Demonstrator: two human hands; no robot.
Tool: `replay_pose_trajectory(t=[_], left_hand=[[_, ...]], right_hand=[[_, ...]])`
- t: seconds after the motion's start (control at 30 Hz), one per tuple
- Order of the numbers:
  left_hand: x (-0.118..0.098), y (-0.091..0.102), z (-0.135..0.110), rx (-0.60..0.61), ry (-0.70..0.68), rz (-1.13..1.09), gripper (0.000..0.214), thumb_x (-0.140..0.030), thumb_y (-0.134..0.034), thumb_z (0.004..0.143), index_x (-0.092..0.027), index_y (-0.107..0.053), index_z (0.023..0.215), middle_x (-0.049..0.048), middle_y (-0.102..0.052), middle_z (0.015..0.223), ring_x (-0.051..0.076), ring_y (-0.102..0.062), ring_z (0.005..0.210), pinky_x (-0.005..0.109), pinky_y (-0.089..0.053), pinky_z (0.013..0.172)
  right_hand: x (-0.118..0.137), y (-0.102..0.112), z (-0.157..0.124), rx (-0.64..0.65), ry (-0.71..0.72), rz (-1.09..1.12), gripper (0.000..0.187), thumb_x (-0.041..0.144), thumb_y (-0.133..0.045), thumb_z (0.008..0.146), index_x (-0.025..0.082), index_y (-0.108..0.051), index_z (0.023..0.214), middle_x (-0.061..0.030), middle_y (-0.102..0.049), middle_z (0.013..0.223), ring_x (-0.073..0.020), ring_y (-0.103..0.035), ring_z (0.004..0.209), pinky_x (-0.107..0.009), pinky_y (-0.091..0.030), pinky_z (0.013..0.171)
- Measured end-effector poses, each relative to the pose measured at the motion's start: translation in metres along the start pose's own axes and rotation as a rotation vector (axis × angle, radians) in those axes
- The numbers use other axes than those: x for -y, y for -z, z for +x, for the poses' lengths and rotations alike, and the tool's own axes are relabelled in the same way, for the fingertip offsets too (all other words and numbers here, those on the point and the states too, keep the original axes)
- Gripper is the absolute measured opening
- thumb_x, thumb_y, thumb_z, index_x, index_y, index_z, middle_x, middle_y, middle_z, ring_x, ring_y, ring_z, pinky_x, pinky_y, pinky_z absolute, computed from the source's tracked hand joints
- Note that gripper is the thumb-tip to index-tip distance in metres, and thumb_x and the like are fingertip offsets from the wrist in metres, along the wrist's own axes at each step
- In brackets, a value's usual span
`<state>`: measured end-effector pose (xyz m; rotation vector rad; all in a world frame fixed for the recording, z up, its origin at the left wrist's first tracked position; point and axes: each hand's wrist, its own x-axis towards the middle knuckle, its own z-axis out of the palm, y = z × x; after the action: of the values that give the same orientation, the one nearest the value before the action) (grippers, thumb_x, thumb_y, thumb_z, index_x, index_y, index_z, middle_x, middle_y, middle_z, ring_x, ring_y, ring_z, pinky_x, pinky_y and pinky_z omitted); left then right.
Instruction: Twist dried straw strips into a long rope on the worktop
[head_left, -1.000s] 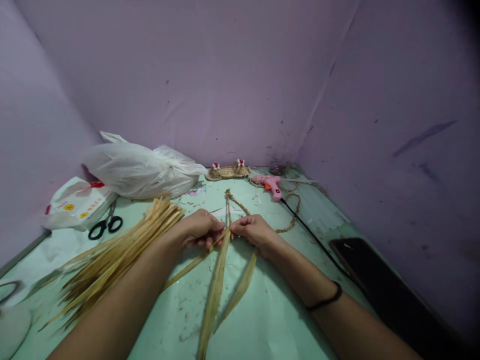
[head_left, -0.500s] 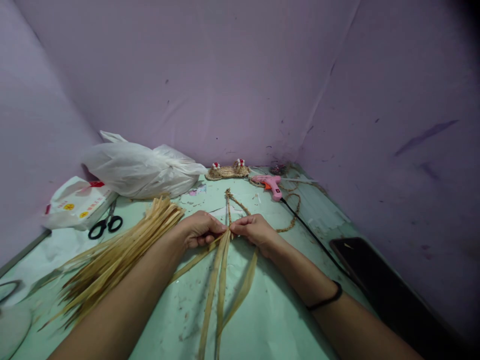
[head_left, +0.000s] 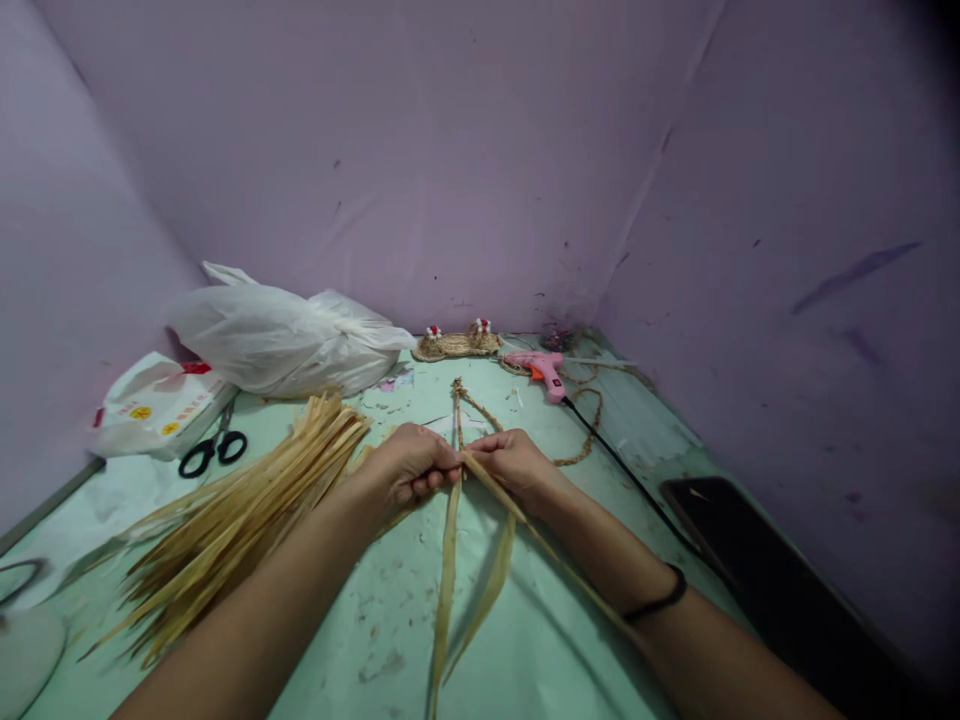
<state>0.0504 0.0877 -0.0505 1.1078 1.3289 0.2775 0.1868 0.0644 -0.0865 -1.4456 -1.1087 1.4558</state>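
My left hand [head_left: 420, 465] and my right hand [head_left: 514, 465] meet above the middle of the table, fingertips pinched together at the lower end of a thin braided cord [head_left: 459, 415]. Flat, dry straw-coloured leaf strips [head_left: 445, 580] fan out below the fingers. One strip [head_left: 555, 555] crosses over the right hand's fingers and runs down along the right forearm; another hangs straight toward me. The exact crossing of the strips is hidden by the fingertips. Beside my left forearm lies a thick bundle of dry leaf strips [head_left: 247, 530].
Black-handled scissors [head_left: 214, 453], a paper box [head_left: 161, 410] and a tied white plastic bag [head_left: 292, 340] lie at left. A woven sole-shaped piece [head_left: 457, 346] rests by the wall. At right are a pink glue gun [head_left: 546, 370], its black cable [head_left: 630, 470] and a dark phone-like slab [head_left: 757, 570].
One long strip has swung from the middle across to the right, over the right hand and forearm. Both hands stay pinched at nearly the same spot.
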Motion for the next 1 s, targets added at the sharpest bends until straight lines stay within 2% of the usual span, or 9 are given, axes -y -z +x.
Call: replay_pose_trajectory(t=[0.13,0.23,0.33,0.4,0.53,0.63,0.73,0.9,1.0], left_hand=[[0.000,-0.008,-0.005,-0.173,-0.040,0.049,0.013,-0.021,-0.057,0.059,-0.013,-0.049,0.052,-0.0038,-0.036,0.026,0.005,-0.025,0.023,0.017,-0.015,0.030],[-0.001,-0.011,-0.006,-0.208,-0.113,0.008,0.010,-0.018,-0.056,0.063,-0.014,-0.049,0.057,-0.0040,-0.036,0.025,0.006,-0.026,0.023,0.017,-0.015,0.029],[-0.001,-0.010,-0.004,-0.146,-0.111,-0.089,0.008,-0.014,-0.053,0.066,-0.015,-0.048,0.060,-0.0051,-0.037,0.027,0.005,-0.027,0.023,0.015,-0.014,0.028],[-0.002,-0.008,-0.003,-0.042,-0.079,-0.174,0.008,-0.012,-0.052,0.068,-0.013,-0.048,0.062,-0.0027,-0.045,0.035,0.004,-0.030,0.025,0.013,-0.015,0.027],[-0.001,-0.001,0.001,0.167,0.019,-0.301,0.012,-0.011,-0.046,0.075,-0.007,-0.054,0.067,0.0084,-0.059,0.055,0.002,-0.041,0.032,0.010,-0.026,0.030],[0.001,0.003,0.005,0.225,0.093,-0.371,0.013,-0.010,-0.046,0.076,-0.006,-0.055,0.068,0.0081,-0.058,0.054,0.003,-0.045,0.035,0.010,-0.034,0.034],[0.003,0.003,0.008,0.218,0.113,-0.371,0.014,-0.010,-0.048,0.074,-0.007,-0.053,0.060,0.0016,-0.050,0.045,0.002,-0.041,0.033,0.009,-0.032,0.033],[0.004,-0.002,0.007,0.037,0.047,-0.161,0.020,-0.018,-0.056,0.065,-0.011,-0.046,0.049,-0.0040,-0.038,0.035,0.002,-0.028,0.027,0.013,-0.014,0.027],[0.005,-0.003,0.006,0.032,0.012,-0.150,0.018,-0.018,-0.054,0.060,-0.012,-0.044,0.046,-0.0052,-0.035,0.035,0.001,-0.022,0.027,0.014,-0.009,0.028]], right_hand=[[0.000,-0.001,-0.002,-0.019,-0.025,-0.022,0.015,0.021,-0.062,0.060,0.010,-0.070,0.065,-0.0034,-0.062,0.052,-0.0079,-0.046,0.042,-0.019,-0.034,0.042],[0.003,-0.001,-0.004,-0.029,-0.028,-0.001,0.016,0.023,-0.064,0.058,0.010,-0.070,0.066,-0.0031,-0.062,0.052,-0.0078,-0.047,0.042,-0.019,-0.034,0.041],[0.005,-0.001,-0.004,-0.034,-0.024,0.068,0.018,0.025,-0.067,0.055,0.010,-0.070,0.065,-0.0026,-0.061,0.051,-0.0075,-0.046,0.043,-0.019,-0.034,0.042],[0.006,-0.002,-0.004,-0.030,-0.014,0.115,0.018,0.024,-0.068,0.053,0.009,-0.069,0.063,-0.0022,-0.060,0.049,-0.0071,-0.046,0.043,-0.019,-0.034,0.043],[0.006,-0.003,-0.003,-0.015,0.032,0.135,0.017,0.025,-0.068,0.052,0.009,-0.069,0.060,-0.0012,-0.057,0.045,-0.0070,-0.045,0.043,-0.019,-0.034,0.044],[0.004,-0.002,-0.003,-0.007,0.061,0.103,0.018,0.026,-0.066,0.054,0.009,-0.068,0.059,-0.0015,-0.058,0.047,-0.0067,-0.045,0.044,-0.019,-0.033,0.045],[0.003,-0.001,-0.002,0.040,0.087,0.079,0.020,0.028,-0.065,0.055,0.009,-0.067,0.058,-0.0015,-0.059,0.050,-0.0063,-0.045,0.046,-0.018,-0.033,0.046],[0.006,0.004,-0.004,0.114,0.091,0.031,0.023,0.031,-0.064,0.056,0.008,-0.065,0.060,-0.0007,-0.058,0.052,-0.0057,-0.043,0.046,-0.018,-0.031,0.046],[0.010,0.008,-0.006,0.154,0.040,0.029,0.023,0.031,-0.065,0.055,0.009,-0.064,0.062,-0.0005,-0.057,0.051,-0.0057,-0.042,0.045,-0.019,-0.029,0.045]])
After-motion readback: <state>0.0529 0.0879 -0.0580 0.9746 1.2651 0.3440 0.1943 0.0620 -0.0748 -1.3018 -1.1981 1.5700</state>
